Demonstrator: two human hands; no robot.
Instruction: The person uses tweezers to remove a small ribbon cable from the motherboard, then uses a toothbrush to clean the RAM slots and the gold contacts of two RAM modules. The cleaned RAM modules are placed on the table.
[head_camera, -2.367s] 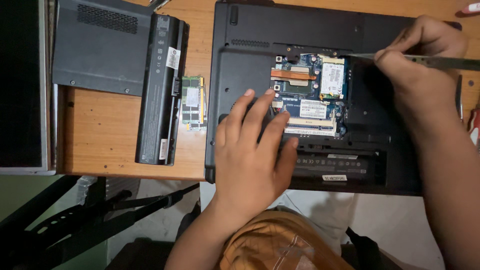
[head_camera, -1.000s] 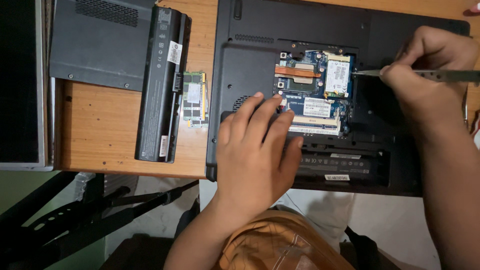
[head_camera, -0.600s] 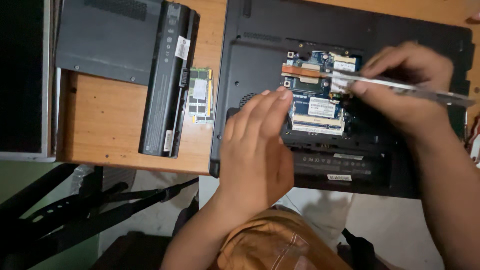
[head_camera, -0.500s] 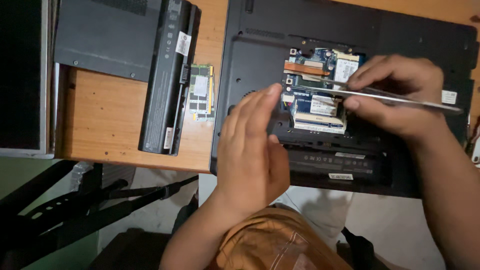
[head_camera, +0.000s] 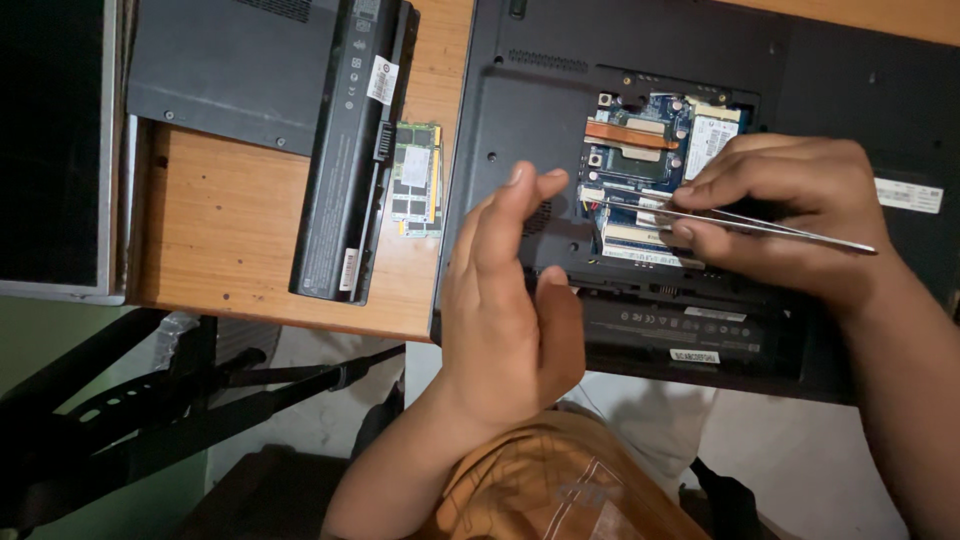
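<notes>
A black laptop (head_camera: 520, 90) lies upside down on a wooden desk, its bottom bay uncovered to show a blue circuit board (head_camera: 650, 150) with a copper heat pipe. My right hand (head_camera: 790, 215) pinches metal tweezers (head_camera: 740, 222) whose tips reach left onto the memory modules (head_camera: 625, 215) in the bay. My left hand (head_camera: 505, 300) hovers edge-on over the laptop's near left part, fingers straight and together, holding nothing.
Left of the laptop lie a loose green memory module (head_camera: 417, 178), a long black battery (head_camera: 352, 150) and a black cover panel (head_camera: 235, 70). A monitor edge (head_camera: 55, 150) stands at far left. The desk's front edge (head_camera: 280, 315) runs below them.
My right hand has carried the tweezers from the bay's right side down and left onto the memory modules. My left hand has lifted off the laptop and turned edge-on.
</notes>
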